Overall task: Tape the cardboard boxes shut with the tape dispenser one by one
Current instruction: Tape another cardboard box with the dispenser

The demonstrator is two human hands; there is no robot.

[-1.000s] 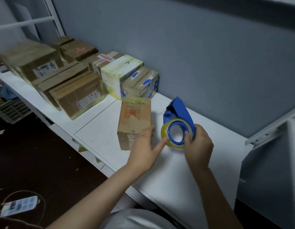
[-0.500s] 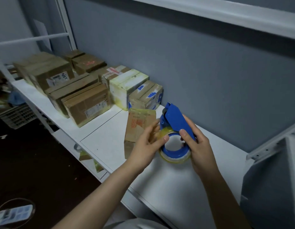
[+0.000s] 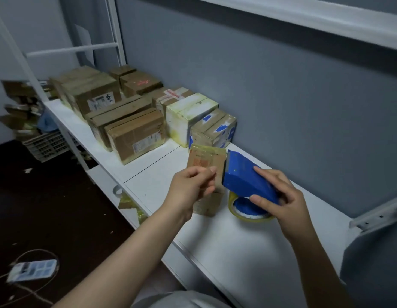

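- The tape dispenser [image 3: 244,176] has tipped since before: blue top up, roll [image 3: 248,215] down by the white table [image 3: 237,241]. The right hand [image 3: 282,201] grips it.
- The small box [image 3: 206,156] stands just left, its red print too blurry.
- The left hand [image 3: 191,185] left the roll; fingers curled, holding what, nobody can tell.
- The label [image 3: 102,100] on a far box [image 3: 82,90] says "2490".

We reach both bare forearms forward, the left from the lower left of the view and the right from the lower right. Our left hand [image 3: 193,185] is raised thumb side up, its fingers curled and the thumb tip pressed to the forefinger, though we cannot tell whether it pinches anything. Our right hand [image 3: 282,196] grips the tape dispenser [image 3: 244,174], thumb on its near side and forefinger laid over its top.
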